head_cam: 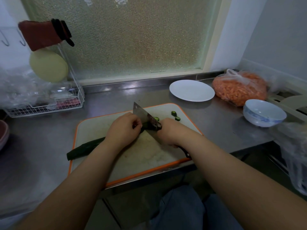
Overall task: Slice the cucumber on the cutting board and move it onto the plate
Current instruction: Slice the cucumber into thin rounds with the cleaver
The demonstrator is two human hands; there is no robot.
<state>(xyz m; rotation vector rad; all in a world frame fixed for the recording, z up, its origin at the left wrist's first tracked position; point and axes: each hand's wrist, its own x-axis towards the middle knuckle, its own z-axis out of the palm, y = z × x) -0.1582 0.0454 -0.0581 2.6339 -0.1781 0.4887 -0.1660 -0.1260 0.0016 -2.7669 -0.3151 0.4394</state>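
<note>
A long dark green cucumber (pixel 84 148) lies across the white cutting board (pixel 99 127) with an orange rim, its tail end hanging off the board's left edge. My left hand (pixel 123 128) holds the cucumber down near its cut end, fingers curled over it. My right hand (pixel 171 131) grips the black handle of a cleaver (pixel 141 114), whose blade stands on the cucumber just beside my left fingers. A few cut slices (pixel 174 114) lie on the board to the right of the blade. The white plate (pixel 191 90) sits empty behind the board.
A bag of orange food (pixel 240 87) lies at the back right. A blue-patterned white bowl (pixel 264 112) stands right of the board. A white wire rack (pixel 49 103) with plastic wrap stands at the left. The steel counter's front edge runs just below the board.
</note>
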